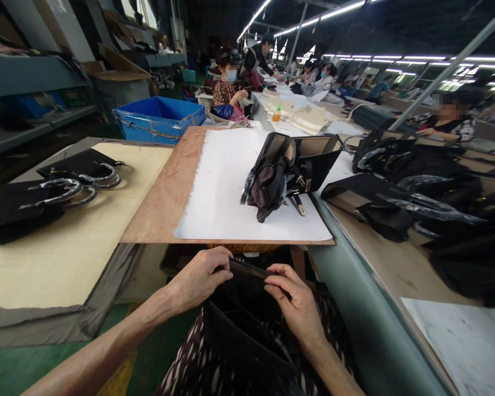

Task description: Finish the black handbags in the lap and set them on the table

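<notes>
Strip lights (pixel 305 23) run over a busy workroom, and beyond the white sheet (pixel 218 192) I can make out several people at work. One person in a mask (pixel 231 93) sits past its far edge, next to a blue bin (pixel 159 118); another person (pixel 449 118) is well off to its right. A small orange bottle (pixel 276 114) stands beyond the sheet too.

Nearer to me, the black bag (pixel 247 335) is just this side of the sheet, below the front edge of the wooden board (pixel 157 203), over a patterned garment (pixel 185 352). My left hand (pixel 204 275) pinches its upper rim between thumb and fingers, and my right hand (pixel 295 302) pinches the same rim a little farther along. Between them the edge runs fairly straight, with the mouth gaping toward me.

On the sheet's right half sits a buckled bag (pixel 272 181), its dark lining bunched out. Left of the sheet, two bags (pixel 20 206) with plastic-wrapped handles lie on a cream tabletop (pixel 66 264); right of it, more bags (pixel 429 203) are heaped together.
</notes>
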The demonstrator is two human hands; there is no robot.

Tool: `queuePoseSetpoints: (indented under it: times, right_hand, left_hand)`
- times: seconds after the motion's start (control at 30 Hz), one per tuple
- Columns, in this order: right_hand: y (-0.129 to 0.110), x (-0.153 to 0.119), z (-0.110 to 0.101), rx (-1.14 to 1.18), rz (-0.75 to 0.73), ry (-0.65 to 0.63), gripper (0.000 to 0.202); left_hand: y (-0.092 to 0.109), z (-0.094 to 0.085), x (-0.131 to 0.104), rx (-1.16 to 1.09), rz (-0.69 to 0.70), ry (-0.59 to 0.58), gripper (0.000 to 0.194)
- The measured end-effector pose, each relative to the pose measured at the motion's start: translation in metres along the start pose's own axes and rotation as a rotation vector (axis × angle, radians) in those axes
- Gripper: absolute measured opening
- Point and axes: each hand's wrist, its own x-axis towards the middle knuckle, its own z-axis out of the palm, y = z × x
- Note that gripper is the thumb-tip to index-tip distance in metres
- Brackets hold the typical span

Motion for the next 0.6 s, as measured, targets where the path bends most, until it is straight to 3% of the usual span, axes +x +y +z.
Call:
queuePoseSetpoints:
  times: [0.17, 0.3, 0.4, 0.6]
  right_hand:
    - [0.003, -0.001, 0.005, -0.032, -0.048, 0.055, 0.013]
    - [0.002, 0.001, 0.003, 0.003, 0.034, 0.083, 0.027]
    - [0.001, 0.005, -0.001, 0.024, 0.093, 0.085, 0.032]
    - [-0.009, 0.015, -0.004, 0.037, 0.124, 0.012, 0.010]
  left_hand:
    - [-0.005, -0.009, 0.003, 0.251, 0.112, -0.086, 0.014]
    - [-0.004, -0.013, 0.005, 0.369, 0.156, -0.152, 0.016]
    - [-0.005, -0.010, 0.005, 0.343, 0.114, -0.118, 0.016]
    - [-0.012, -0.006, 0.006, 0.211, 0.073, -0.016, 0.015]
